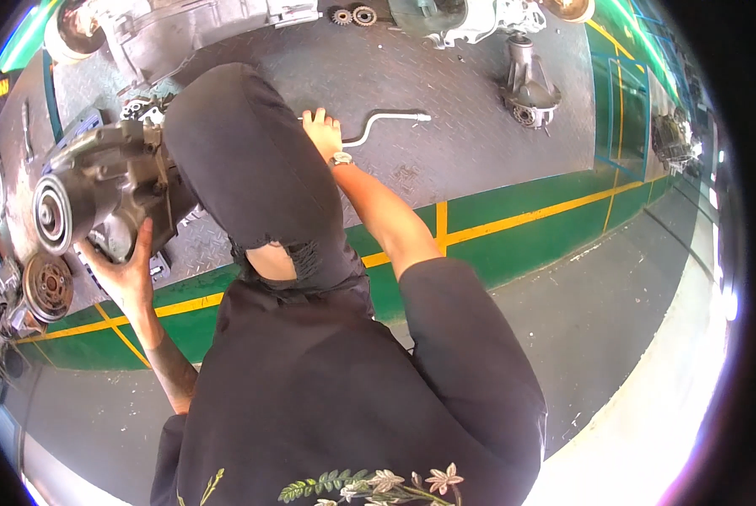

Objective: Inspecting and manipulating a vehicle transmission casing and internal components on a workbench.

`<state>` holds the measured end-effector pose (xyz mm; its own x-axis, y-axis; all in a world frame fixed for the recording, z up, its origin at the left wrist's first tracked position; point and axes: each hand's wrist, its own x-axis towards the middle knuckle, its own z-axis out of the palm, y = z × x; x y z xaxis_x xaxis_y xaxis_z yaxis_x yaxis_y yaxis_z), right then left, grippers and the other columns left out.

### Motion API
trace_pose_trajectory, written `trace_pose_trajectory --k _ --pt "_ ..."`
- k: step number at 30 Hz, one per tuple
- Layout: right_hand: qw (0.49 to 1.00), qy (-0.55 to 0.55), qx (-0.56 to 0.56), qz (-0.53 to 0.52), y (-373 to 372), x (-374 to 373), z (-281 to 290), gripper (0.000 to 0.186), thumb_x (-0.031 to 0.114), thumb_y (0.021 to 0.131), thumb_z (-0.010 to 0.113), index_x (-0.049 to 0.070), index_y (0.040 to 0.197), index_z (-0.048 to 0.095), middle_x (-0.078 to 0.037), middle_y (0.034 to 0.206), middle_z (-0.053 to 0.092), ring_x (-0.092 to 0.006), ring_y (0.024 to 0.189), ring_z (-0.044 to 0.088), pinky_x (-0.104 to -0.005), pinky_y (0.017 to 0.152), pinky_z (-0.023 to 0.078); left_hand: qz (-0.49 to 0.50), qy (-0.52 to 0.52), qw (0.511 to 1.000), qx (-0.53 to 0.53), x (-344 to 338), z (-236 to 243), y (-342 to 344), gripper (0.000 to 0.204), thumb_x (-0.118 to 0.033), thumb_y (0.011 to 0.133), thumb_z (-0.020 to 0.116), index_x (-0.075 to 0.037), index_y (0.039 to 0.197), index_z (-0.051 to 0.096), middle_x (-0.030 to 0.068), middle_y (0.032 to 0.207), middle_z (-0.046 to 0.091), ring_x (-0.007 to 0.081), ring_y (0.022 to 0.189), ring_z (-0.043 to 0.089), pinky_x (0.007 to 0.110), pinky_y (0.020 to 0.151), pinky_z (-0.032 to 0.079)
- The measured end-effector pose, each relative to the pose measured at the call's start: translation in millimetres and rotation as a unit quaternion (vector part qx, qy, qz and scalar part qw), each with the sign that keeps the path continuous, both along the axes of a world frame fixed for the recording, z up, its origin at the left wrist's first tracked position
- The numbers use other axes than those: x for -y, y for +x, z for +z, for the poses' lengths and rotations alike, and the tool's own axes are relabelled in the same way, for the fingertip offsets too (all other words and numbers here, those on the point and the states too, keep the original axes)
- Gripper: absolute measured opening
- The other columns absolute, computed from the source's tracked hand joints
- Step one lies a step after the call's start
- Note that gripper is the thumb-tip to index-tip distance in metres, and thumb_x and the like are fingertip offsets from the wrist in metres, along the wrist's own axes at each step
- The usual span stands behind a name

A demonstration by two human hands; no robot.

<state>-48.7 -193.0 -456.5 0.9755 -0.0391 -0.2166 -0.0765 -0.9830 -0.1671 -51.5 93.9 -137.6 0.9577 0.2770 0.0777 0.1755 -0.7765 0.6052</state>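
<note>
My left hand point(126, 274) cups the lower near side of a grey metal gearbox housing point(125, 181), thumb upright against it. A round ringed end of the housing faces left. My raised leg point(251, 160), in dark trousers torn open at the thigh, covers the housing's right part. Beyond the leg, my right hand point(322, 133) is closed on a silver cranked bar point(386, 116), which looks like a speed brace. One end of the bar points right; the other is hidden behind my leg and hand.
A textured metal worktop point(445, 160) has a green side with yellow lines. Large castings point(192, 38), two small gears point(352, 15) and a differential-like part point(530, 84) lie toward the back. A rusty round disc point(47, 287) stands at left. Grey floor point(597, 312) runs along the near side.
</note>
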Motion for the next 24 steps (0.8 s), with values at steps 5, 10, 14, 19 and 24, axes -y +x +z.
trace_pose_trajectory --k 5,10,14,19,24 --pt "0.989 0.003 0.148 -0.013 -7.9 66.8 -28.3 0.012 0.009 0.084 0.057 0.005 0.094 0.060 -0.016 0.081 0.062 -0.0304 0.077 0.065 -0.0426 0.069 0.050 0.006 -0.194 0.971 0.139 -0.7 0.5 -32.6 0.039 -0.012 0.098 0.055 0.007 0.132 0.051 0.0182 0.133 0.054 0.0247 0.126 0.050 0.038 0.110 0.034" --pt "0.911 0.037 0.393 -0.119 46.8 193.1 109.9 0.011 0.009 0.079 0.058 -0.001 0.081 0.057 -0.017 0.070 0.060 -0.0318 0.063 0.057 -0.0469 0.063 0.048 0.174 -0.471 0.843 0.193 -38.4 -9.6 -98.4 0.061 -0.035 0.106 0.035 -0.009 0.051 0.028 0.0004 0.044 0.027 0.0107 0.039 0.023 0.026 0.041 0.020" --pt "0.704 0.544 0.282 -0.358 74.4 118.9 374.0 0.039 0.038 0.097 0.048 0.014 0.068 0.036 0.003 0.059 0.026 -0.0076 0.048 0.027 -0.0234 0.040 0.019 -0.077 -0.275 0.935 0.212 -0.9 19.1 -85.6 0.026 -0.021 0.082 0.062 -0.003 0.066 0.052 0.0080 0.058 0.045 0.0182 0.047 0.042 0.032 0.045 0.034" --pt "0.826 0.515 0.211 -0.088 53.9 71.6 564.3 0.045 0.042 0.095 0.052 0.016 0.065 0.032 0.004 0.058 0.027 -0.0100 0.045 0.023 -0.0270 0.039 0.017 -0.294 -0.196 0.887 0.298 136.0 95.4 -5.0 0.078 -0.029 0.069 0.082 0.001 0.132 0.046 0.0230 0.134 0.044 0.0421 0.126 0.041 0.049 0.107 0.035" --pt "0.788 0.480 -0.252 0.292 116.9 82.4 598.7 0.079 0.008 0.072 0.070 -0.009 0.142 0.037 -0.020 0.134 0.052 -0.0192 0.100 0.060 -0.0223 0.085 0.048 -0.219 -0.127 0.896 0.366 185.2 95.3 13.9 0.040 -0.034 0.069 0.076 -0.010 0.095 0.057 0.0043 0.088 0.059 0.0225 0.097 0.056 0.046 0.098 0.036"
